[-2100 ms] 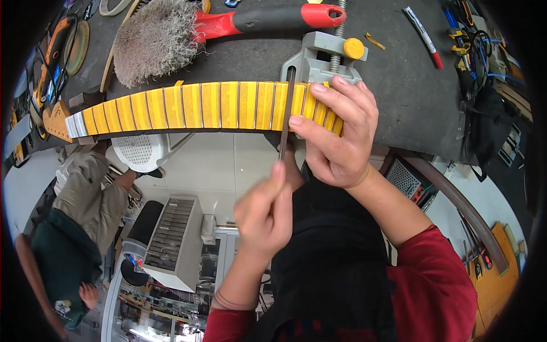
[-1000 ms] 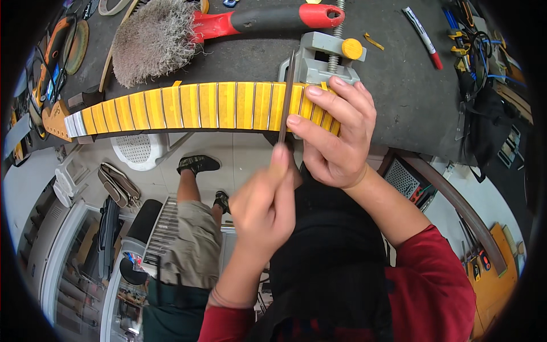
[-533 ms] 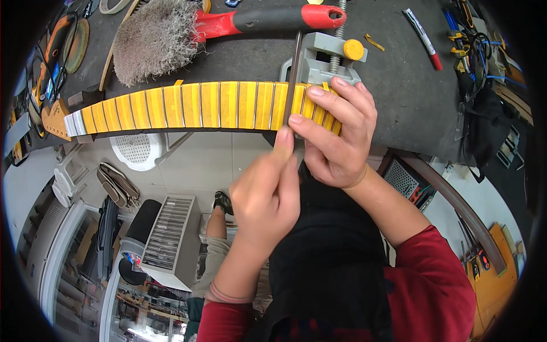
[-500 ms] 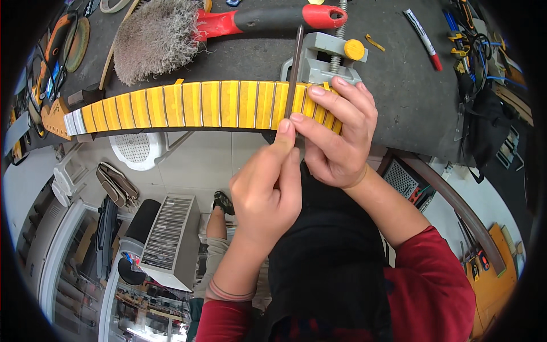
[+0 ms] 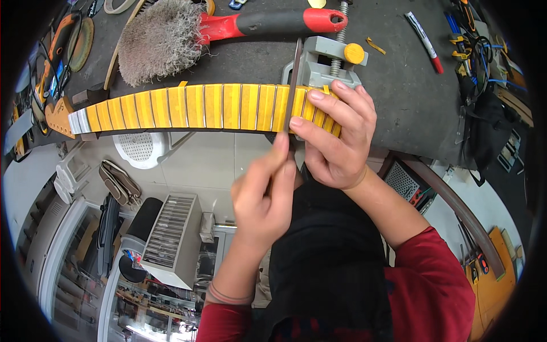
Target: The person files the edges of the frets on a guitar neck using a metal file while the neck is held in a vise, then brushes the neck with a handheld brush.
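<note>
A guitar neck (image 5: 231, 106) lies along the front of the dark workbench, its fretboard covered with yellow tape between the metal frets. Its wooden headstock (image 5: 58, 118) points left. My left hand (image 5: 262, 191), slightly blurred, pinches the lower end of a slim dark file (image 5: 293, 85), which lies crosswise over the neck near its right end. My right hand (image 5: 345, 134) rests on the taped right end with fingers extended and apart. Its index fingertip is beside the file, apparently touching it. A grey vise (image 5: 310, 62) stands just behind the neck there.
Behind the neck lies a shaggy grey brush (image 5: 159, 45) with a red and black handle. A marker (image 5: 423, 43) and tape scrap (image 5: 375, 46) lie to the right, tools and cables at both sides. Below the bench edge are a white stool (image 5: 139, 149) and slotted rack (image 5: 171, 239).
My left hand has drawn the file a little toward me across the neck. My right hand stays nearly in place. A leg and shoe seen below earlier are out of sight.
</note>
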`<state>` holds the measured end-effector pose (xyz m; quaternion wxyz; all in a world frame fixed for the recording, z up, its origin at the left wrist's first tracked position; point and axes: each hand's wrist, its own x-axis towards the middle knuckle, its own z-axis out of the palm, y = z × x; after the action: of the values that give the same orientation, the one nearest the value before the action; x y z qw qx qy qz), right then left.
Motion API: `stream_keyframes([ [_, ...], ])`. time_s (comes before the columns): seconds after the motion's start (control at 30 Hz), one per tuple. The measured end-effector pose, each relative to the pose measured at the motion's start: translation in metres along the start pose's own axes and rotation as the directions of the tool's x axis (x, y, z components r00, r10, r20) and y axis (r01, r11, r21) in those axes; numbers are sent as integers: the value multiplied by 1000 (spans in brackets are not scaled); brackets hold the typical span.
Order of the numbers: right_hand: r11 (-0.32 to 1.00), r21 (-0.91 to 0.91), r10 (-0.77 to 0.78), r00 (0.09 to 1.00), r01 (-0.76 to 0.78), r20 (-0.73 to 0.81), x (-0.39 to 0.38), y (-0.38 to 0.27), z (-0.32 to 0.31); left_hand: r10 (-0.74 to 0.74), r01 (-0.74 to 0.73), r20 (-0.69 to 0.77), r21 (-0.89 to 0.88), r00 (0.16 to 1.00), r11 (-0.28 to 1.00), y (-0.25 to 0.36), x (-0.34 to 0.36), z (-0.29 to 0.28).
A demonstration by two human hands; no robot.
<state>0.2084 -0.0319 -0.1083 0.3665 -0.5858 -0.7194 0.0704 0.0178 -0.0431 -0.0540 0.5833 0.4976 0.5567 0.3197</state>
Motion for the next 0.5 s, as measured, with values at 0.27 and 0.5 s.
stream_keyframes([
  [0.27, 1000, -4, -11, 1000, 11, 27, -3, 2, -1, 118, -115, -7, 167, 993, 979, -3, -16, -9],
  [0.5, 1000, 1, -9, 1000, 9, 12, 1, 0, -2, 266, -256, -1, 261, 964, 931, -13, -37, -14],
])
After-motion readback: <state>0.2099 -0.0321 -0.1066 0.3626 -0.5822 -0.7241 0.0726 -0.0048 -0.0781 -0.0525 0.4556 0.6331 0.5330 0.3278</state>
